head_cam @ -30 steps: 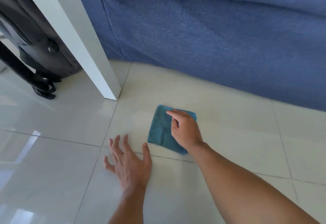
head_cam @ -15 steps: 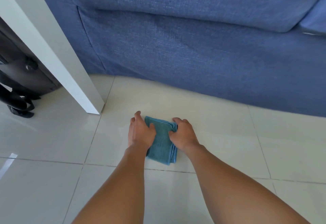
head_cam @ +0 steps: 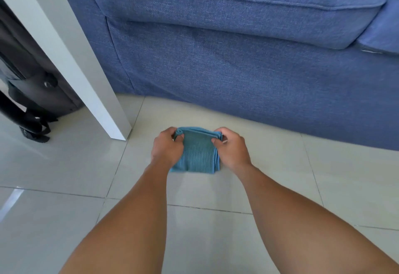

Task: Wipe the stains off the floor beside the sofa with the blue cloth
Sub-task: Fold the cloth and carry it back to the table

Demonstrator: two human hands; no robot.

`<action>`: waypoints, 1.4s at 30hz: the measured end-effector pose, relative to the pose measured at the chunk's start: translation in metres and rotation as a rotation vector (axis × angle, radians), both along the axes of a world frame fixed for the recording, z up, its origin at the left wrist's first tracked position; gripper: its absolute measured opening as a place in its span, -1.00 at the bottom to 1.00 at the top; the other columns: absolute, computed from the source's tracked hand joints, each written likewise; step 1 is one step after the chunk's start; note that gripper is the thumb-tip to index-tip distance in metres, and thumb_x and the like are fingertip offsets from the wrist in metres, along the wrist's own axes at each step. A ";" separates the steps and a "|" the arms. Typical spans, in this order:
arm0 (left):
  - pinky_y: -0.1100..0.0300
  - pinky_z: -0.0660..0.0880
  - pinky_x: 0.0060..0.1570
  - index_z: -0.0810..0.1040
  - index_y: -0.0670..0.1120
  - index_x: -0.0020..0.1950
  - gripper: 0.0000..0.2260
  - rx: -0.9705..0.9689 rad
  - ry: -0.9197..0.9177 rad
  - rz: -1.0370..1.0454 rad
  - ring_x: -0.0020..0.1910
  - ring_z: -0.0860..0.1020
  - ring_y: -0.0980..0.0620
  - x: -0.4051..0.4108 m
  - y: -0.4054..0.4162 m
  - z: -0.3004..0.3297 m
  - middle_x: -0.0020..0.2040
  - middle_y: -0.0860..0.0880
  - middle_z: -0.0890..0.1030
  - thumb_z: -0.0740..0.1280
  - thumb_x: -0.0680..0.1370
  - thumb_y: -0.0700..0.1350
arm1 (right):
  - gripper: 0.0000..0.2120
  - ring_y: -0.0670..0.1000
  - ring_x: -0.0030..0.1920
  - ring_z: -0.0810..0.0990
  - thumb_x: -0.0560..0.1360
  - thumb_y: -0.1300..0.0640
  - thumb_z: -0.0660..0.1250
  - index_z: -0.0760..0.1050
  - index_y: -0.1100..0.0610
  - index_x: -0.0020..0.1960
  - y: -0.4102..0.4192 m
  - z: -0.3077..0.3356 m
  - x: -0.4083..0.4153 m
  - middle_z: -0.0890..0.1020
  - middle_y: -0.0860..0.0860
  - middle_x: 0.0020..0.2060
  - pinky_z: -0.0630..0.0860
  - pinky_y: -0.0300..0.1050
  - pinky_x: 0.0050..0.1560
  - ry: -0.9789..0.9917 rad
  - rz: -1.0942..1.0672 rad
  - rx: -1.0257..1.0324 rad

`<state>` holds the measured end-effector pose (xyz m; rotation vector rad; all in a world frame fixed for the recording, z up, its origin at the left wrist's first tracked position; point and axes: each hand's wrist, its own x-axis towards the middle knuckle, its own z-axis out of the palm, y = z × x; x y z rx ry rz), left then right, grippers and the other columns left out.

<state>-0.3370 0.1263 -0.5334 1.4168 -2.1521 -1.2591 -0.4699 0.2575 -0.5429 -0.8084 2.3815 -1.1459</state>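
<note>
— Teal-blue ribbed cloth, folded into a thick pad point(head_cam: 197, 152): who is holding it?

— Both hands. The left hand point(head_cam: 167, 147) is pinching the far left corner of the folded cloth, thumb on top and fingers curled round the edge. The right hand point(head_cam: 232, 148) is gripping the far right corner in the same way, fingers wrapped over the layered edge.

— Where is the cloth lying?

— Between the two hands, its near end resting on the glossy pale tiled floor point(head_cam: 216, 189), while the far edge is sitting bunched in the fingers. Whether that far edge is lifting off the tiles, I cannot tell.

— And beyond the hands?

— Just past the fingertips the blue fabric sofa point(head_cam: 237, 68) is standing, its base meeting the floor a little beyond the cloth, a piped seat cushion overhanging above. Ahead and to the left of the left hand, a white square furniture leg point(head_cam: 86, 79) is slanting down to the tiles. Further left, behind that leg, a dark grey bag with black straps point(head_cam: 32, 101) is sitting on the floor.
</note>
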 end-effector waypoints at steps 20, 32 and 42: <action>0.05 0.51 -0.13 0.58 0.00 -0.04 -0.80 0.149 -0.128 -0.071 -0.09 0.56 -0.05 0.060 0.032 -0.024 -0.12 -0.03 0.62 0.16 0.57 -0.17 | -0.81 -0.01 -0.42 0.30 0.39 0.21 0.29 0.35 0.09 -0.36 0.024 -0.008 0.026 0.37 -0.03 -0.44 0.21 -0.16 -0.40 -0.175 0.102 0.245; 0.13 0.38 -0.14 0.55 -0.03 0.05 -0.83 -0.010 0.164 0.070 -0.07 0.54 -0.02 0.039 0.007 0.048 -0.08 0.03 0.60 0.17 0.62 -0.09 | -0.89 -0.04 -0.27 0.55 0.51 0.27 0.38 0.61 0.12 -0.17 0.004 0.049 0.029 0.67 0.05 -0.27 0.48 -0.13 -0.19 -0.206 -0.029 -0.064; 0.40 0.33 -0.24 0.45 0.04 -0.02 -0.86 -0.085 0.238 0.134 -0.14 0.51 0.08 0.034 -0.033 0.189 -0.15 0.05 0.56 0.12 0.66 -0.05 | -0.87 0.11 -0.09 0.64 0.55 0.19 0.36 0.61 -0.03 -0.08 -0.060 0.197 -0.005 0.68 -0.01 -0.19 0.55 -0.05 -0.05 -0.117 0.216 -0.116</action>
